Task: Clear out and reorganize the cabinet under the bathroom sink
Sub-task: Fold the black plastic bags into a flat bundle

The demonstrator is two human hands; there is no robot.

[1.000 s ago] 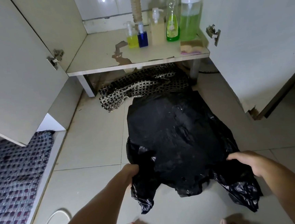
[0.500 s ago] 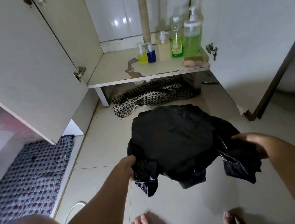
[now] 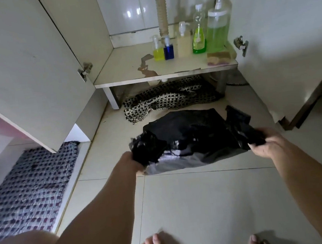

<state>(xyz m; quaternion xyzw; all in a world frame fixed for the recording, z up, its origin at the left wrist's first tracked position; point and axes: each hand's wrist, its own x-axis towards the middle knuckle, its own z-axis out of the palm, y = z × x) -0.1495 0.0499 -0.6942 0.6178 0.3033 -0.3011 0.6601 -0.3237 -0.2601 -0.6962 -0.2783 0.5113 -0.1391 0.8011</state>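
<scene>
— Where's the bag?
— Black bag (image 3: 192, 136), center frame, on the floor (image 3: 202, 205); left hand (image 3: 133, 161) gripping one edge, right hand (image 3: 265, 145) pinching the other.
— Room around?
— Bare tile below; mat (image 3: 166, 100) just above, cabinet shelf (image 3: 128, 66) further up, doors wide.

Tiled floor (image 3: 202, 205) carries a black plastic bag (image 3: 188, 137) and a checkered mat (image 3: 166, 100); the cabinet shelf (image 3: 132, 70) holds five bottles and a sponge (image 3: 219, 58).
</scene>
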